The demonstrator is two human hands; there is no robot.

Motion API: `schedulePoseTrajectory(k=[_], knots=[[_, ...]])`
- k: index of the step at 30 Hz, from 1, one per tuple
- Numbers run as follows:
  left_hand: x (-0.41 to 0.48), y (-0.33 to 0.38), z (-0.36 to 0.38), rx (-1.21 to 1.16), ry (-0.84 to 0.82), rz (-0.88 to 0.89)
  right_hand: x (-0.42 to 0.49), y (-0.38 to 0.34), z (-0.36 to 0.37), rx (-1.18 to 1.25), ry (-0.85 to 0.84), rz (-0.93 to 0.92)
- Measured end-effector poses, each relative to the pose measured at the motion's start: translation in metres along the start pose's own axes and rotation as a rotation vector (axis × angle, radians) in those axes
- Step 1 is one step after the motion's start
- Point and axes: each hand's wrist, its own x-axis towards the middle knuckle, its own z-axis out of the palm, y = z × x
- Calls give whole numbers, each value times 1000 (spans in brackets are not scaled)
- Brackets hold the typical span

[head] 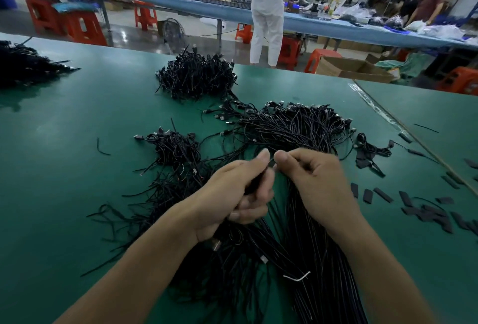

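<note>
In curled fingers (260, 163), thin black cables (254, 184)

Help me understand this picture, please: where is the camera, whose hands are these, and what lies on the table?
There is no machine here: a person works with bare hands. The one picture comes from a camera worn on the person's head, looking forward and down. The left hand grips a few black cable strands, and the right hand pinches one of them beside the left thumb. Under the hands a long bundle of black cables lies on the green table, with a white tie on it. Farther off are cables with USB plugs and a coiled heap. Short black tube pieces lie scattered to the right.
</note>
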Motion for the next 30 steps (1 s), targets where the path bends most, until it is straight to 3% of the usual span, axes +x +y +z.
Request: schedulePoseTrajectory(k=[5, 8, 10, 12, 14, 15, 17, 19, 22, 27, 30], knots=[[9, 9, -1, -432, 157, 134, -17, 7, 23, -97, -332, 106], [15, 2, -9, -388, 364, 263, -21, 4, 22, -140, -403, 118], [16, -7, -14, -153, 471, 348, -20, 0, 15, -159, -377, 118], [15, -15, -18, 304, 604, 383, -18, -5, 9, -205, -341, 91], [12, -19, -16, 615, 528, 279, -15, -13, 4, -231, -295, 20], [9, -20, -14, 645, 433, 177, -14, -17, 3, -223, -267, -21], [3, -23, -8, 459, 231, -14, -9, -21, 0, -196, -218, -86], [-2, -24, -6, 301, 190, -80, -6, -22, 0, -153, -165, -104], [-3, -19, -11, 53, 209, -45, -5, -13, 4, -120, -70, -87], [-2, -4, -17, -484, -9, 36, -13, 0, 23, -123, -144, 40], [3, 2, -12, -581, 126, 159, -17, 0, 34, -199, -252, 83]])
